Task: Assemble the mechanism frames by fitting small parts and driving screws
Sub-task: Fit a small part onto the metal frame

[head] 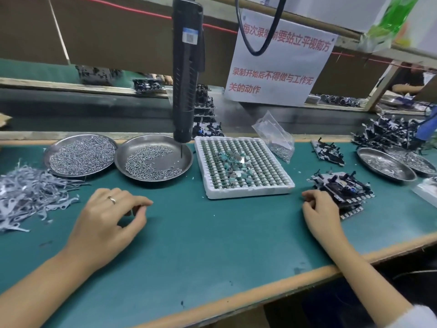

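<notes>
A white paper sign [281, 60] with red Chinese writing hangs behind a looping black cable [260, 31].

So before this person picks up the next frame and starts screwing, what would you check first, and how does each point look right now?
1. Stack of black mechanism frames within reach: ok, right hand touches its edge.
2. Round steel dish of small screws stocked: ok.
3. Hanging black electric screwdriver free: ok, nobody holds it; its bit hangs above that dish.
4. White foam tray of small green parts stocked: ok.
5. Left hand free: cannot tell, its fingertips may pinch something tiny.
6. Green mat between the hands free for work: ok.
</notes>
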`<state>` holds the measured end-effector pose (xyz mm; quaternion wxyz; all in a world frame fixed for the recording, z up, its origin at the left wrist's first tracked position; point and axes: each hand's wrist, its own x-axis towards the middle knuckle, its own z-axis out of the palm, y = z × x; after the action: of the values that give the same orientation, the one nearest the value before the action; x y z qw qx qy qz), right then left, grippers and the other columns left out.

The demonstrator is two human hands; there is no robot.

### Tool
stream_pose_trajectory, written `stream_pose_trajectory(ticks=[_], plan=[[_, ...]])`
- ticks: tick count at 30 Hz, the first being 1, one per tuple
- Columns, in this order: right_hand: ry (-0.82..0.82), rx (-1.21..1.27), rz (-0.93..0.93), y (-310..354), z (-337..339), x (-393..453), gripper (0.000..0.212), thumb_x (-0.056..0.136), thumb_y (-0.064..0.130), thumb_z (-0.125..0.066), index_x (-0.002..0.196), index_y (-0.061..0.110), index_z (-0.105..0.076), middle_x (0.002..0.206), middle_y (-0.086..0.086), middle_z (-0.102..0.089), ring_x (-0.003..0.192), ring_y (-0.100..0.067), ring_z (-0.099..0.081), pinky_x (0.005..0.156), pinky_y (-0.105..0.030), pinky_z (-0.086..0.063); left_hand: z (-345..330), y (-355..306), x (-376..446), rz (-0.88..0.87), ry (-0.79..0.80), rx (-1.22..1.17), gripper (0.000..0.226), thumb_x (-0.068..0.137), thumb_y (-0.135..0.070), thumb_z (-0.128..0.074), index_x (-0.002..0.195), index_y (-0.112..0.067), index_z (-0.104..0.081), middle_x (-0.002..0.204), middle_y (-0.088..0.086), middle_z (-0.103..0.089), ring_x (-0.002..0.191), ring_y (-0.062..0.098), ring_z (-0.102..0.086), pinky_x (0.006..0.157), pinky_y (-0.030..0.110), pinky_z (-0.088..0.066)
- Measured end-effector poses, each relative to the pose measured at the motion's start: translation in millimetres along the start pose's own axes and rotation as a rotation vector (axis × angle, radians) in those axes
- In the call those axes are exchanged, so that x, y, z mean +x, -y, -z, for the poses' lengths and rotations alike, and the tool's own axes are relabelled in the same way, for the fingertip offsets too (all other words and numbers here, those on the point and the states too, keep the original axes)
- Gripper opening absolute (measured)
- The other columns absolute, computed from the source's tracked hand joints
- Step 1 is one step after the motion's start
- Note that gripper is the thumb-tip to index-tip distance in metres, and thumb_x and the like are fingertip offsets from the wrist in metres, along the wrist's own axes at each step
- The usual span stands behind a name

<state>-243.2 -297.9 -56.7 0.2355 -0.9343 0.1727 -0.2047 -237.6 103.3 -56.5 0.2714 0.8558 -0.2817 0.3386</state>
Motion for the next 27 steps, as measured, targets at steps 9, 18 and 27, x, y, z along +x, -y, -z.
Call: stream_pose_trajectory(ticks=[9,18,27], plan=[[-0.018,-0.312,0.053,21,-5,8,0.02,0.089,0.014,-0.05,0.098,0.009,-0.067,0.101,-0.014,-0.062,0.096,-0.034,-0.056,0.071,-0.037,-0.042,0,1,2,0.05,0.026,0.017,0.029,0.086,-0.025,-0.049,0.081,-0.007,-0.072,0.064,-0.007,-0.055,0.063,0.013,-0.05,0.069,0.034,-0.036],[0.052,0.286,0.962,168,-58,-66,0.02,0.081,0.015,-0.051,0.081,0.006,-0.069,0.066,-0.002,-0.06,0.058,-0.02,-0.057,0.048,-0.03,-0.045,6,12,19,0.347,-0.033,-0.008,0.028,0.084,-0.03,-0.052,0.096,-0.013,-0.071,0.077,-0.006,-0.06,0.073,0.007,-0.051,0.081,0.029,-0.037],[0.193,0.575,0.788,216,-122,-49,0.018,0.08,0.011,-0.06,0.091,0.011,-0.073,0.079,0.002,-0.068,0.065,-0.004,-0.054,0.063,-0.026,-0.048,-23,44,123,0.381,0.15,0.044,0.024,0.089,-0.018,-0.061,0.113,-0.016,-0.065,0.11,0.001,-0.064,0.103,0.019,-0.057,0.09,0.032,-0.042]])
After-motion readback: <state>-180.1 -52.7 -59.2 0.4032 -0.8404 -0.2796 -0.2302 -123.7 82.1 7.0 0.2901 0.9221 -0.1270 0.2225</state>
